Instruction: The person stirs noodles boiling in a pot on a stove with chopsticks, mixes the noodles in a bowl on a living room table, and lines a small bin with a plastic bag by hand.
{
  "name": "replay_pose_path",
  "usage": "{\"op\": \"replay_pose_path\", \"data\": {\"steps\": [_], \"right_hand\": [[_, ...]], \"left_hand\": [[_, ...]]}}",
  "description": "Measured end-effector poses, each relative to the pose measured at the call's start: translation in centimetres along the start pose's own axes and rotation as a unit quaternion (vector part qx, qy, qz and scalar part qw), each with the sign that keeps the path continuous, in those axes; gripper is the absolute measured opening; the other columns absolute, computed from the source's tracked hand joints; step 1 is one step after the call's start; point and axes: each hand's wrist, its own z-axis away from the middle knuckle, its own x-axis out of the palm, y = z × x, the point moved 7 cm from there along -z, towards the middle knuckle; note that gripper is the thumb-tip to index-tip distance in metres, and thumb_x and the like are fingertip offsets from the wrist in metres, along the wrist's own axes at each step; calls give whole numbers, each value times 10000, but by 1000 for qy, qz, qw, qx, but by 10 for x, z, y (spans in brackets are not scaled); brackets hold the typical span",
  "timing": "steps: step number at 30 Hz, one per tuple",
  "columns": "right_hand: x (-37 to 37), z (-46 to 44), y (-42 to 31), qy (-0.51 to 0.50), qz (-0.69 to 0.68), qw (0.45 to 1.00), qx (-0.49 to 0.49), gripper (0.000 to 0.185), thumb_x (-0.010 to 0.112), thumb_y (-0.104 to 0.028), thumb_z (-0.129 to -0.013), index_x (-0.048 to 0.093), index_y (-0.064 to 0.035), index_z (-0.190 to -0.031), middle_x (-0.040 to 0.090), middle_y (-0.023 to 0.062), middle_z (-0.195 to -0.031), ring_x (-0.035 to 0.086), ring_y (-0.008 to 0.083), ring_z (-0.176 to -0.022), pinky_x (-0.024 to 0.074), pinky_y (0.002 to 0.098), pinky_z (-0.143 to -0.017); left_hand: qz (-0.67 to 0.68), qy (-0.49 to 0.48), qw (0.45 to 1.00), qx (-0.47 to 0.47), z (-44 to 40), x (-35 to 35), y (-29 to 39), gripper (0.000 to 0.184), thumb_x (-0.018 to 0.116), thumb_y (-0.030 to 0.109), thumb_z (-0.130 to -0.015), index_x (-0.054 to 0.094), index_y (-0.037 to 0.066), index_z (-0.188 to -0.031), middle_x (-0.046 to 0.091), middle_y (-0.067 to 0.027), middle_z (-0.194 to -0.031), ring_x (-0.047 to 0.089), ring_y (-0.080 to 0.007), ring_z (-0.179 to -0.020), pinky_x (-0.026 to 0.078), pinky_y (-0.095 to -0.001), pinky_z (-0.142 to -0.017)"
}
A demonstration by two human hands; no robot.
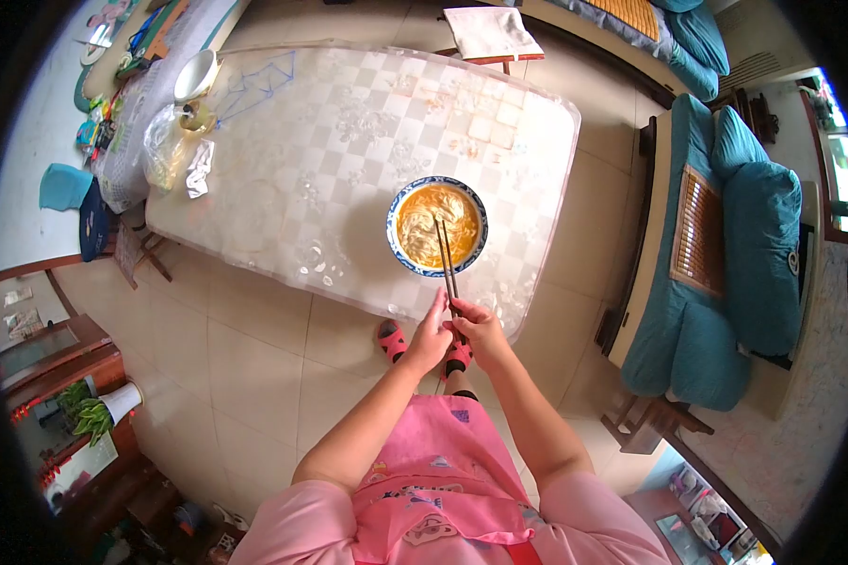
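Note:
A blue-and-white patterned bowl (390, 247) stands near the table's front edge, filled with noodles (431, 209) in orange-yellow broth. Two dark chopsticks (448, 259) slant over its near rim, their tips down in the noodles. My right hand (481, 331) is closed around their upper part. From the other side my left hand (430, 334) meets it, the index finger pointing up along the chopsticks and the thumb side against them. Both hands are just off the table edge, below the bowl. Where the fingers overlap, the exact grip is partly hidden.
The table (283, 198) has a clear plastic cover. At its left end are a white bowl (196, 75), a plastic bag (163, 149), a small jar (196, 118) and a crumpled white tissue (199, 169). A stool with a white cloth (493, 33) stands behind; a teal-cushioned sofa (693, 245) is at right.

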Motion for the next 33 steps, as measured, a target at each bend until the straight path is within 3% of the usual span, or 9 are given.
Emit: {"op": "replay_pose_path", "data": {"steps": [3,5,6,10,14,24,27,29,33], "right_hand": [[-6,9,4,42,47,998,-6,372,542,16,-881,541,-1,-1253,646,60,-986,616,117,-801,488,227,-707],[-7,14,6,25,52,998,-8,387,545,29,-873,537,-1,-1259,645,60,-990,620,116,-798,483,219,-692],[-7,16,7,25,52,998,-8,387,545,29,-873,537,-1,-1259,645,60,-990,620,116,-798,483,219,-692],[-9,23,6,15,59,998,-18,306,524,44,-882,562,-6,-1182,640,56,-960,618,114,-798,471,225,-661],[-11,29,-1,12,50,998,-30,206,496,55,-896,541,-27,-1079,622,46,-913,617,121,-809,463,234,-646],[-6,26,-8,6,49,999,-19,198,514,13,-911,495,-36,-1101,611,68,-951,619,142,-807,516,270,-705],[-7,29,-11,64,41,995,-60,284,540,-32,-913,441,-45,-1179,612,90,-953,618,142,-778,523,274,-639],[-9,31,-3,85,165,983,-19,350,572,-75,-908,390,-49,-1206,608,97,-887,598,135,-683,499,283,-533],[-20,24,18,54,270,961,-5,151,511,-162,-950,510,-26,-1015,541,38,-673,505,106,-537,404,284,-440]], "left_hand": [[197,94,970,-104,-5,-5,17,715,459,31,-877,70,28,-1477,373,-174,-1394,409,-234,-1254,393,-337,-984],[161,157,945,-236,-6,-8,12,634,495,144,-867,247,35,-1440,570,-108,-1141,514,-116,-798,430,-236,-695],[198,39,954,-222,-21,-3,-1,517,522,244,-908,378,23,-1352,600,-139,-1140,563,-156,-881,471,-278,-761],[287,1,936,-203,-32,19,23,407,474,292,-965,474,-16,-1231,587,-201,-1181,563,-255,-1103,459,-376,-949],[312,-12,922,-229,-32,27,23,371,442,247,-981,469,-30,-1227,584,-201,-1184,578,-254,-1069,460,-372,-942],[295,-14,927,-229,-31,31,18,294,406,230,-995,482,-5,-1155,600,-181,-1156,606,-222,-995,515,-343,-846],[282,5,932,-230,-32,29,14,239,411,224,-991,491,18,-1081,615,-173,-1118,607,-220,-991,528,-350,-805],[272,23,934,-232,-33,30,8,216,414,221,-989,492,28,-1046,623,-168,-1098,606,-221,-993,532,-352,-784],[227,32,955,-188,-36,29,6,213,412,221,-988,493,40,-1065,632,-158,-1082,597,-219,-1016,501,-333,-816]]}}
